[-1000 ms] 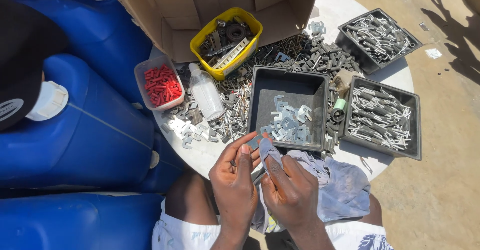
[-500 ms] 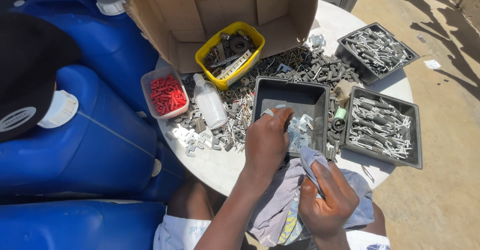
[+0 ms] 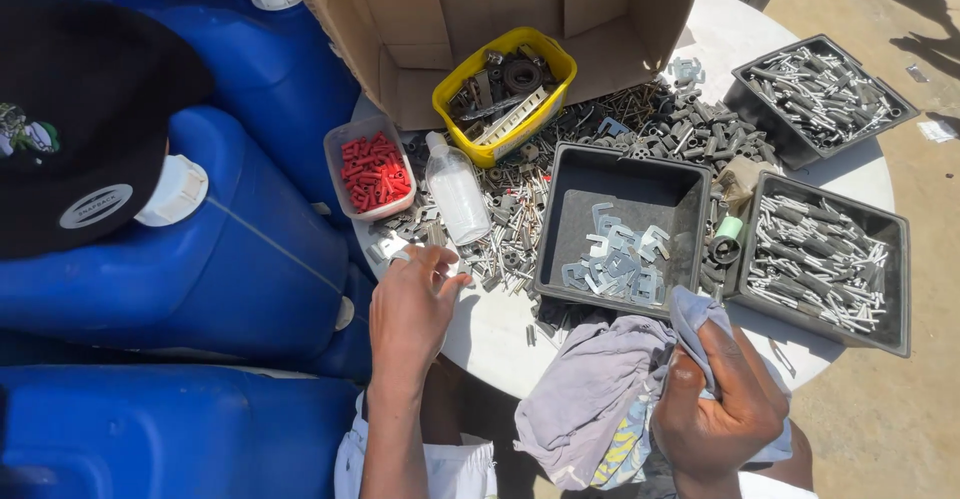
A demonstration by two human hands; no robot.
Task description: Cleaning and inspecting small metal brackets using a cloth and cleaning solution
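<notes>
Grey brackets [image 3: 618,259] half-fill your near tray [image 3: 560,221]; your left hand [image 3: 412,304] pinches loose hardware [image 3: 505,234], right hand [image 3: 715,399] grips cloth [image 3: 590,389]; much unsorted.

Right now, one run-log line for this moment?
left hand: on loose metal parts | right hand: grips grey cloth | black tray: flat brackets inside

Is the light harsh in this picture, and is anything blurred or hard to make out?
Head view: hard sun bleaches the white table and shines off the metal plates in the black tray; dark shadows fill the cardboard box; the left hand and right hand look sharp; the black cap at the left edge is dark and close.
</notes>
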